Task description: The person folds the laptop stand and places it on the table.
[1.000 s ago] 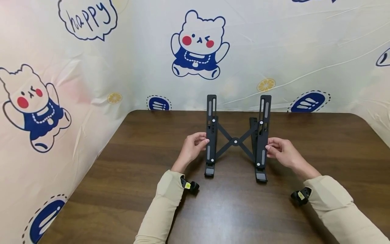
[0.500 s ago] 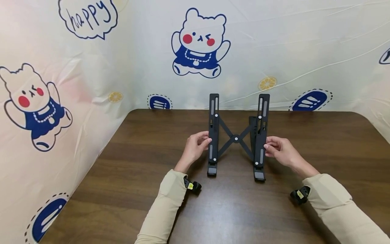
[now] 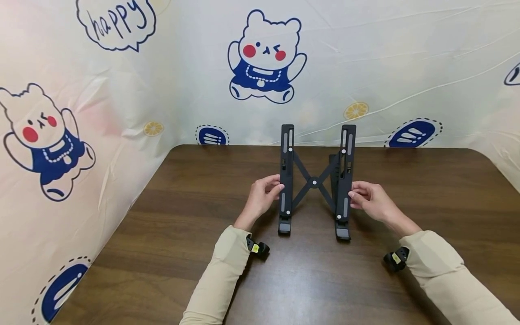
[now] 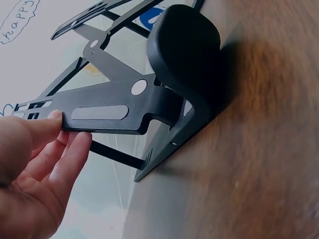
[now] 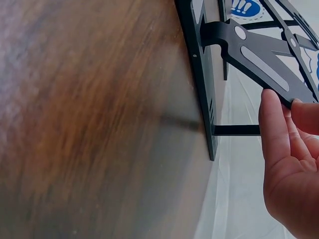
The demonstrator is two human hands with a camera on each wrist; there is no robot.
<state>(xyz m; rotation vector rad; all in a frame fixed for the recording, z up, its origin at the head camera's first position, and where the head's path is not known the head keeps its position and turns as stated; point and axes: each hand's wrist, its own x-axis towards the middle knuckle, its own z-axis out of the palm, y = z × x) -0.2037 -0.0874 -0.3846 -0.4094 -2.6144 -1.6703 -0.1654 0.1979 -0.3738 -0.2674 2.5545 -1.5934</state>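
The stand point(image 3: 314, 182) is on the brown table point(image 3: 313, 280), between the two hands, its rails sloping up from the feet point(image 3: 285, 227) and joined by the crossed bars point(image 3: 303, 195). The left hand point(image 3: 260, 196) is nearly closed, with thumb above and fingers below the edge of the left rail point(image 3: 286, 189); the right hand point(image 3: 371, 201) pinches the right rail point(image 3: 345, 189) in similar manner. For working well here, in my judgement, both hands should press with equal force and at the same height, so that the bars do not twist and the feet sit flat; fingers are better kept away from the bars. Containers I do not see, so there are no contents to describe
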